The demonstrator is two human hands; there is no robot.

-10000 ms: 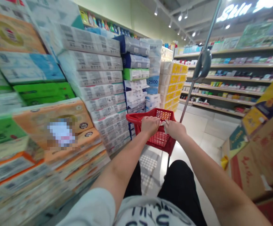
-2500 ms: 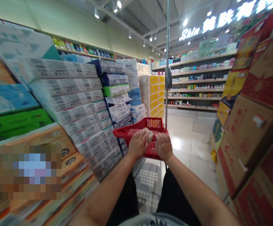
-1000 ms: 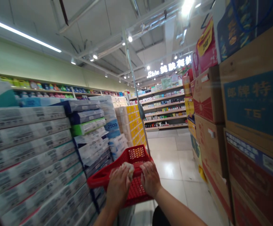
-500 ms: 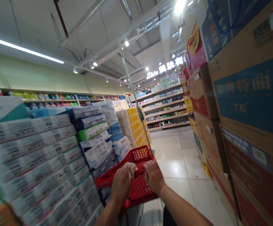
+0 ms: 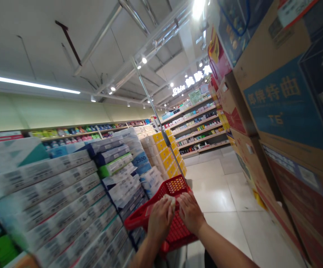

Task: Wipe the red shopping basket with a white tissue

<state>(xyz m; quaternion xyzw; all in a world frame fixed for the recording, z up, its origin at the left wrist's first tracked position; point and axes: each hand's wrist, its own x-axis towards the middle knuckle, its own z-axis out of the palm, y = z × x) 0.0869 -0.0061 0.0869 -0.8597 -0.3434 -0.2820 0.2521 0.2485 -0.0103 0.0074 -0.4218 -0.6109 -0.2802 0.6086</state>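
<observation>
A red plastic shopping cart (image 5: pixel 135 220) with a lattice basket is in front of me, low in the middle of the head view. My left hand (image 5: pixel 161 217) is closed over its handle, and a small crumpled whitish thing (image 5: pixel 171 201), like a tissue, shows at its fingers. My right hand (image 5: pixel 191 213) is wrapped round the handle close beside the left one. From the cart's far right corner a long metal pole (image 5: pixel 150 93) rises toward the ceiling, leaning left, with a dark grip partway up. Most of the handle is hidden under my hands.
Stacked packs of tissue paper (image 5: pixel 63 197) stand close along the left. Yellow-and-white packs (image 5: pixel 164 154) are stacked ahead of them. Cardboard cartons (image 5: pixel 284 111) rise high on the right. A tiled aisle floor (image 5: pixel 214 190) runs between, toward product shelves (image 5: pixel 200 126) at the back.
The view has turned slightly, and the cart with both hands sits a little further right and lower in it. Both hands have kept hold of the handle.
</observation>
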